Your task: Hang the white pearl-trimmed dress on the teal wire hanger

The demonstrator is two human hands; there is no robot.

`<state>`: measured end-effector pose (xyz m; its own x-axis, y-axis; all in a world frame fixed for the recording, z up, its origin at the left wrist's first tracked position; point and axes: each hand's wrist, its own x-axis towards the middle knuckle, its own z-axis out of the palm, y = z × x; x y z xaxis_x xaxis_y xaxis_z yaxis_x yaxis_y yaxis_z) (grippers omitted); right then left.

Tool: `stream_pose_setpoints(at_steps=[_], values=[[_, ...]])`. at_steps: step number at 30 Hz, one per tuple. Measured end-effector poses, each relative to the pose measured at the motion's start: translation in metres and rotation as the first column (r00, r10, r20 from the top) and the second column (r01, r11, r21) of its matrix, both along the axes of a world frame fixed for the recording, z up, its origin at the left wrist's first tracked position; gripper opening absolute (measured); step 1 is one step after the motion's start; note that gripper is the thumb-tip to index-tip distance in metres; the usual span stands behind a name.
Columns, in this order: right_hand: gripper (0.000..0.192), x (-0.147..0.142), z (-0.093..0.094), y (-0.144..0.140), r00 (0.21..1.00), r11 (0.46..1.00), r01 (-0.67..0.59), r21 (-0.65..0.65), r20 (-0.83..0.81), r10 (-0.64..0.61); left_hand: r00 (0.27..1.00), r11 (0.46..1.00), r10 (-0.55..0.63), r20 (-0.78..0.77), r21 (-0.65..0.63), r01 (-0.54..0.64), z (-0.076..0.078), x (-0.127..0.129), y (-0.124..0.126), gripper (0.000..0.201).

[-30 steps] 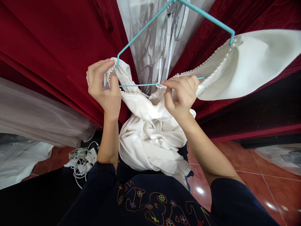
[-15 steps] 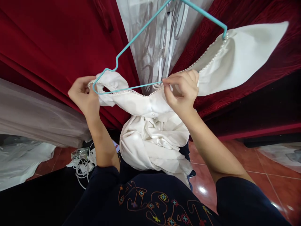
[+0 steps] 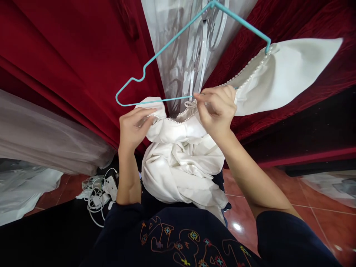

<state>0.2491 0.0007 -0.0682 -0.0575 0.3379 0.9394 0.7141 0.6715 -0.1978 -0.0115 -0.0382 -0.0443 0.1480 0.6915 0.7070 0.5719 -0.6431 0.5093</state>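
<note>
Head view: left hand (image 3: 135,128) pinching pearl-trimmed edge of white garment (image 3: 180,163), just below bare left end of teal wire hanger (image 3: 155,61). Right hand (image 3: 216,107) pinching neckline loop at hanger's lower bar; garment's other shoulder hooked on hanger beyond right hand.

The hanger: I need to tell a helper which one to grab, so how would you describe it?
Between the red curtains, before the sheer white panel, a thin turquoise wire hanger is raised. A white pearl-edged garment hangs from its right end while both hands, left hand and right hand, grip that cloth. It is the only turquoise thing there.
</note>
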Motion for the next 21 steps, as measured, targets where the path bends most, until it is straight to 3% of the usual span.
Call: stream_pose_setpoints(at_steps=[3, 5, 8, 10, 13, 17, 19, 21], values=[[0.018, 0.001, 0.002, -0.001, 1.000, 0.999, -0.028, 0.021, -0.011, 0.028, 0.999, 0.947, -0.040, -0.031, 0.317, 0.048, 0.009, 0.021, 0.004, 0.011], [0.021, 0.002, 0.001, -0.003, 1.000, 0.999, 0.014, -0.045, 0.014, -0.014, 0.999, 0.922, 0.020, -0.043, 0.387, -0.002, 0.015, 0.031, 0.009, 0.012], [0.026, 0.002, 0.000, -0.008, 0.998, 0.993, 0.040, -0.112, 0.044, -0.035, 0.991, 0.975, 0.098, -0.094, 0.209, -0.076, 0.017, 0.038, 0.016, 0.024], [0.027, 0.003, 0.003, -0.012, 0.999, 0.997, -0.005, -0.075, 0.039, 0.008, 0.987, 0.987, 0.111, -0.114, 0.125, -0.096, 0.014, 0.039, 0.018, 0.027], [0.024, 0.009, 0.015, -0.015, 0.999, 0.999, -0.025, 0.041, -0.028, 0.027, 0.989, 0.987, 0.100, -0.107, 0.137, -0.085, 0.009, 0.040, 0.018, 0.024], [0.022, 0.042, 0.036, -0.003, 0.974, 0.951, 0.211, 0.224, -0.128, -0.186, 0.991, 0.980, 0.101, -0.093, 0.183, -0.083, 0.010, 0.041, 0.018, 0.023], [0.036, 0.063, 0.044, 0.005, 0.963, 0.935, 0.270, 0.230, -0.087, -0.256, 0.983, 0.976, 0.132, -0.125, 0.188, -0.107, 0.011, 0.042, 0.019, 0.023], [0.030, 0.081, 0.051, 0.011, 0.963, 0.947, 0.269, 0.177, -0.073, -0.260, 0.975, 0.972, 0.164, -0.150, 0.192, -0.134, 0.012, 0.041, 0.019, 0.023]])
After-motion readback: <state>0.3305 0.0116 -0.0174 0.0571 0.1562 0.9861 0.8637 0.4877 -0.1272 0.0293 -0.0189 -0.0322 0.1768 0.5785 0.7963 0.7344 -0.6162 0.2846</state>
